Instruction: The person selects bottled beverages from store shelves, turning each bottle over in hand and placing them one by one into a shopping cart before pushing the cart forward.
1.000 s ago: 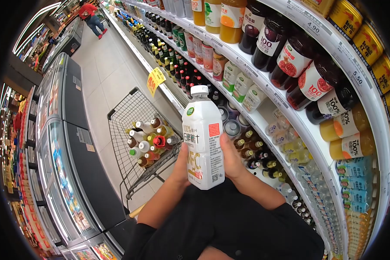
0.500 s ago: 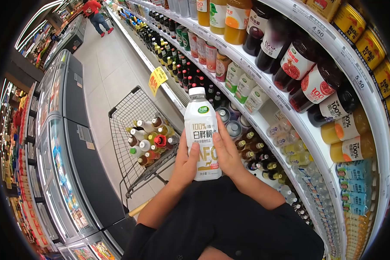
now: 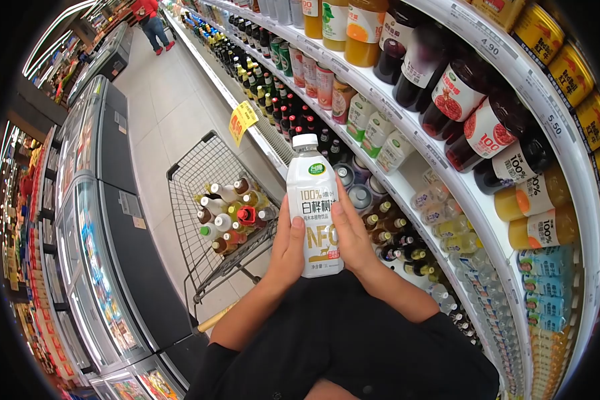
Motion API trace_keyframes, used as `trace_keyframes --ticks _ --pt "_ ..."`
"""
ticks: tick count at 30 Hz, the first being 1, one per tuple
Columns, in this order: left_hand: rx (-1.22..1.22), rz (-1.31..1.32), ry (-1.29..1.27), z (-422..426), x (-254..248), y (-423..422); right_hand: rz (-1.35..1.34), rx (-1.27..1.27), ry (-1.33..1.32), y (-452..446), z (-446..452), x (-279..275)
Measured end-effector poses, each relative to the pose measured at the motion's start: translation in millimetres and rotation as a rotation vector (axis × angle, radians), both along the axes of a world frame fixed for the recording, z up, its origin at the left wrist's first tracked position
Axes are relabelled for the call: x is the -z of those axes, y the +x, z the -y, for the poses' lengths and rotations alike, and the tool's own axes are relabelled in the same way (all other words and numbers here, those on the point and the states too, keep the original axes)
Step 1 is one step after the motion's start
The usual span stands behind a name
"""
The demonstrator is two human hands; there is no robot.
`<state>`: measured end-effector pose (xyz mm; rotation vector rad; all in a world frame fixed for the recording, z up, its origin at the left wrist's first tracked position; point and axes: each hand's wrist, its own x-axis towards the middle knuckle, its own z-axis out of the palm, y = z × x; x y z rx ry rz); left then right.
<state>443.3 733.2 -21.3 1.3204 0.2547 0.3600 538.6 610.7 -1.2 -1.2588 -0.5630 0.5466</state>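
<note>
Upright in front of my chest is a white drink bottle [image 3: 319, 200] with a white cap, a green oval logo and gold "NFC" lettering. My left hand [image 3: 287, 243] is closed on its left side, the thumb lying on the label. From the right side my right hand [image 3: 355, 233] grips it too, its thumb on the front near the edge. To the left of the bottle stands a wire shopping cart [image 3: 187, 175], with several capped bottles [image 3: 230, 213] grouped inside it.
Curved shelves [image 3: 397, 100] of juice bottles [image 3: 457, 93], cans and water fill the right side. A yellow price tag [image 3: 242, 120] juts from the shelf edge. Freezer cabinets [image 3: 123, 240] line the left. Farther down the tiled aisle [image 3: 160, 100] stands a person in red [image 3: 150, 23].
The bottle has shifted very slightly right in view, with both hands still around it. The distant person appears slightly higher in the picture.
</note>
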Motion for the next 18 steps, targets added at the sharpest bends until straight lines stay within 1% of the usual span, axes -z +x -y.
trace_keyframes --ticks 3,5,12,14,18 --pt "0.005 0.01 0.004 0.5 -1.9 0.8 -0.036 0.003 0.018 -0.6 -0.3 -1.0" --pt "0.024 0.013 -0.01 0.6 -4.2 1.0 -0.143 -0.019 0.084 -3.1 -2.4 -7.5" --pt "-0.006 0.029 0.019 0.7 -7.0 0.5 -0.141 -0.03 0.085 -3.9 -3.2 -2.2" --pt "-0.033 0.008 0.074 1.0 -7.0 -0.3 -0.173 -0.021 0.093 -4.9 -3.9 -2.1" --pt "-0.039 0.01 0.051 0.7 -4.2 -1.2 -0.186 -0.022 0.106 -6.1 -5.6 0.0"
